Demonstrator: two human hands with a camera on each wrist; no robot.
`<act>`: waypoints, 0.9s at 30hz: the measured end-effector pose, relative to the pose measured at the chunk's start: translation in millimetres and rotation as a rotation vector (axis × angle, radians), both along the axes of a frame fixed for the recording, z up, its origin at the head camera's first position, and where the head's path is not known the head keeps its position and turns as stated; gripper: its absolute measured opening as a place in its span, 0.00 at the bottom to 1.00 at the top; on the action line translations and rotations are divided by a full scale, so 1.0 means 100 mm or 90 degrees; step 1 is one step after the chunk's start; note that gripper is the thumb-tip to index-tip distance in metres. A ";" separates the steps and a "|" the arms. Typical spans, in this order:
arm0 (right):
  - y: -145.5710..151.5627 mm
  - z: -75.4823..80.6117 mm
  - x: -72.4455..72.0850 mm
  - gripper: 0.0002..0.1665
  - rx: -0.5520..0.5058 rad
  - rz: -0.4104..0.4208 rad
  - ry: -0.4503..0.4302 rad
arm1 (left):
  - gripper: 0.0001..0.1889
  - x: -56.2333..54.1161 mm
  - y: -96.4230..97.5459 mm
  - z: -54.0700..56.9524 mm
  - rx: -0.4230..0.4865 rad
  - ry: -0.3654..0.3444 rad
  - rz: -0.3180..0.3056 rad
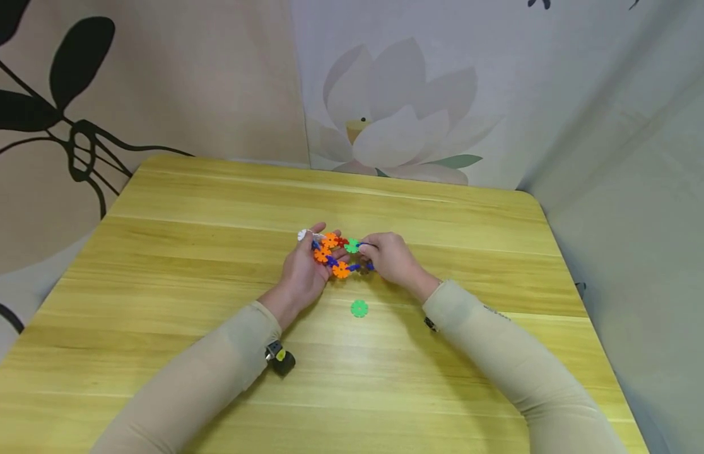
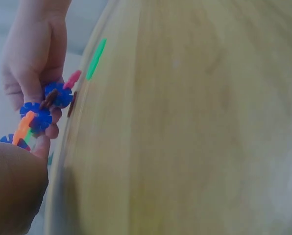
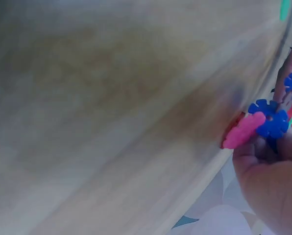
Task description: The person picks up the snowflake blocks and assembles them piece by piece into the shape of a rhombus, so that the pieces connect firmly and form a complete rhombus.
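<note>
A chain of interlocking flower-shaped plastic discs (image 1: pixel 322 253) in orange, blue, white, red, green and brown runs between both hands above the table. My left hand (image 1: pixel 304 272) holds the chain from the left side, palm turned up, with a white disc (image 1: pixel 303 234) by its thumb. From the right, my right hand (image 1: pixel 393 257) pinches the chain's other end beside a green disc (image 1: pixel 352 246). In the right wrist view, a pink disc (image 3: pixel 245 130) is slotted to a blue disc (image 3: pixel 272 119) at the right fingers. Part of the chain is hidden by the hands.
A single green disc (image 1: pixel 359 308) lies flat on the wooden table (image 1: pixel 216 208), nearer to me than the hands. Behind the table hangs a curtain with a flower print (image 1: pixel 397 126). Another curtain (image 1: pixel 630 189) runs along the right edge.
</note>
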State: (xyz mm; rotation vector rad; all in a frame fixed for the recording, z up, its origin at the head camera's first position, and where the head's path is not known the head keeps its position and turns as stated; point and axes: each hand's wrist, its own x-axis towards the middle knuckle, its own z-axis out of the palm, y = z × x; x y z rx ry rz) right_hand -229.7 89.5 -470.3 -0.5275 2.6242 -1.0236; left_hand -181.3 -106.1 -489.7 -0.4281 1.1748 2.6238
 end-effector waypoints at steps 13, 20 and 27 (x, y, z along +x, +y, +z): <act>-0.03 -0.01 0.03 0.13 0.069 0.069 0.101 | 0.27 0.00 -0.06 0.04 0.039 -0.001 0.014; -0.02 -0.01 0.05 0.12 0.090 0.086 0.154 | 0.27 0.00 -0.06 0.04 0.039 -0.008 0.020; -0.02 -0.03 0.04 0.14 0.105 0.100 0.197 | 0.27 -0.01 -0.07 0.02 0.054 -0.012 0.040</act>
